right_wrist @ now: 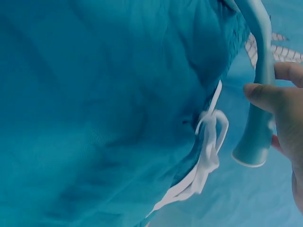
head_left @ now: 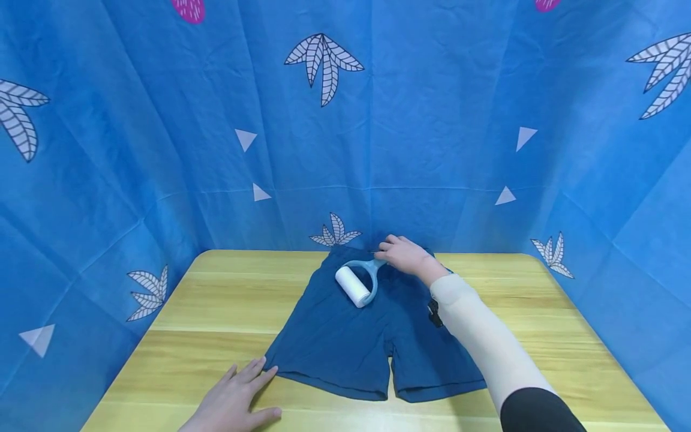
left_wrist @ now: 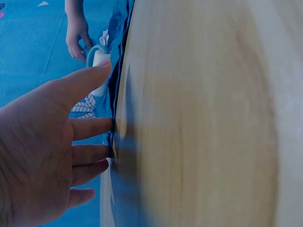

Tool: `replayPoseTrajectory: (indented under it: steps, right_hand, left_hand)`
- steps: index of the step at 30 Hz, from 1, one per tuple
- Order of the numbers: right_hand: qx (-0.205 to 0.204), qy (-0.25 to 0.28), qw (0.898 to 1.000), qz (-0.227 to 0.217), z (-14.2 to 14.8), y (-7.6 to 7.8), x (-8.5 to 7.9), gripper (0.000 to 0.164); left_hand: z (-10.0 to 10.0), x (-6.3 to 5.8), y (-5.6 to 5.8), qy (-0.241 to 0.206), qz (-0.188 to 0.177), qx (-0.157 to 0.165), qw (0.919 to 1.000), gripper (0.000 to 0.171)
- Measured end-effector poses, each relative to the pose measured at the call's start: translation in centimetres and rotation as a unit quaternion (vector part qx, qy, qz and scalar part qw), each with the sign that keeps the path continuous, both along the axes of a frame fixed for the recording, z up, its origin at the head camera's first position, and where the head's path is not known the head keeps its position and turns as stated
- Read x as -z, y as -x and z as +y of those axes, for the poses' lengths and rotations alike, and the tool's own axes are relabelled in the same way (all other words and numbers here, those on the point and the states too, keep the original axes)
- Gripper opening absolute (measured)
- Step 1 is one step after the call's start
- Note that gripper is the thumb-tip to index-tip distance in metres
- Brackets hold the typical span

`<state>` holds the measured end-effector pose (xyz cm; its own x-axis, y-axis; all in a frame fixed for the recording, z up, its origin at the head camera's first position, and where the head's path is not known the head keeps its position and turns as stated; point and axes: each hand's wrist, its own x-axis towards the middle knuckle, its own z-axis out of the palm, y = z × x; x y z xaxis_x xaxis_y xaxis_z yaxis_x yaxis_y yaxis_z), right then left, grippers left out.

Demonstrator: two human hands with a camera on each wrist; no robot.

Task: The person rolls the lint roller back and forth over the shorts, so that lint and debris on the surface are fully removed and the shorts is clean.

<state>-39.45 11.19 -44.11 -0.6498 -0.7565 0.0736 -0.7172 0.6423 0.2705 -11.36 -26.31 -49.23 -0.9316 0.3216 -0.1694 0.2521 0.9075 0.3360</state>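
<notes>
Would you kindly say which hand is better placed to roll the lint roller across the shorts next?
Probably the right hand: it grips the lint roller's handle; the left hand, at the shorts' hem, holds nothing.

Backdrop is a blue fabric sheet [head_left: 432, 120] behind the table [head_left: 237, 294] and along both sides, with vertical folds and a horizontal crease across the back. Prints on it: dark-outlined white leaf sprigs [head_left: 325, 63], pale triangles [head_left: 245, 139], two pink shapes [head_left: 189, 9] cut off at frame top. Table: yellowish wood grain, rounded far corners.
</notes>
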Motion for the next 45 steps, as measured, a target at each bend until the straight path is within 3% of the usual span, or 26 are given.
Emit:
replayPoseTrajectory:
  steps: [6, 13, 21, 25, 34, 38, 45]
  right_hand:
    - [0.005, 0.042, 0.999, 0.019, 1.4, 0.1, -0.3, 0.026]
    - [-0.030, 0.114, 0.991, 0.056, 1.7, -0.3, -2.4, 0.028]
    - [-0.070, 0.111, 0.988, 0.084, -1.1, -1.6, -4.6, 0.032]
    - [-0.095, 0.088, 0.988, 0.083, -3.4, -2.3, -4.4, 0.034]
    - [-0.123, 0.002, 0.990, 0.075, -8.5, -3.0, -2.2, 0.032]
    - [-0.120, -0.029, 0.990, 0.063, -9.9, -3.1, -1.4, 0.034]
    - [-0.093, -0.032, 0.995, 0.022, -10.3, -2.3, -1.0, 0.032]
  left_hand:
    - [0.0, 0.0, 0.2, 0.005, 0.001, 0.007, 1.0000, 0.084]
    - [0.2, -0.4, 0.5, 0.007, 0.002, 0.011, 0.9999, 0.081]
    - [1.0, -0.9, 0.7, 0.024, 0.034, 0.003, 0.9991, 0.085]
    - [1.4, -1.0, 0.9, 0.024, 0.024, -0.003, 0.9994, 0.085]
    - [1.5, -0.3, 1.0, 0.023, -0.004, -0.010, 0.9997, 0.086]
    - [1.6, -0.2, 1.0, 0.019, -0.009, -0.013, 0.9997, 0.088]
    - [1.6, -0.1, 1.0, 0.013, -0.017, -0.018, 0.9996, 0.088]
